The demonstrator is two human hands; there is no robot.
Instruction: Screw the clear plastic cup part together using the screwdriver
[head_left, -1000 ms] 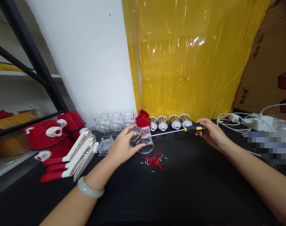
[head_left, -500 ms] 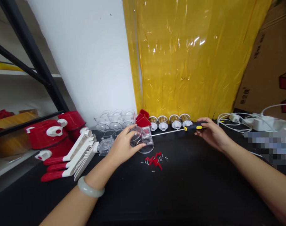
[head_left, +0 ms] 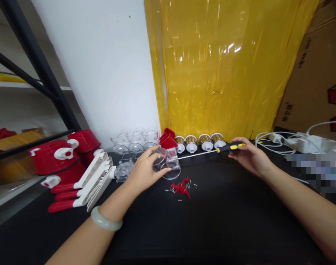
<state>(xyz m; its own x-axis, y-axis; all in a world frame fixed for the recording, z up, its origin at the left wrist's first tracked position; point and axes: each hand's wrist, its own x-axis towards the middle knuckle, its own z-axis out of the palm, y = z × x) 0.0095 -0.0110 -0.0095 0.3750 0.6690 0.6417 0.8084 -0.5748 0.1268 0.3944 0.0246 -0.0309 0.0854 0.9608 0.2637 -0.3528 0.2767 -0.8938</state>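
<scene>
My left hand (head_left: 146, 170) is closed round a clear plastic part (head_left: 172, 172) with round rims, its thumb and fingers on either side. A screwdriver (head_left: 231, 147) with a black and yellow handle lies nearly level in my right hand (head_left: 248, 156), pinched at the handle's end. Its long thin shaft runs left, and the tip meets the side of the clear part. Just nearer to me, several small red plastic pieces (head_left: 181, 188) lie loose with small silver screws (head_left: 195, 184) on the black table (head_left: 226, 221).
Clear plastic cups (head_left: 136, 141), red scoop-like pieces (head_left: 168, 139) and metal grater drums (head_left: 205, 142) line the back. Red housings (head_left: 57, 158) and white-and-red handles (head_left: 87, 184) stand at left, beside a clear part (head_left: 123, 171). White cables (head_left: 284, 145) and a carton (head_left: 308, 73) are at right.
The screwdriver's handle has turned in my right hand, so more of its yellow patches show. My left hand and the clear part have stayed in place.
</scene>
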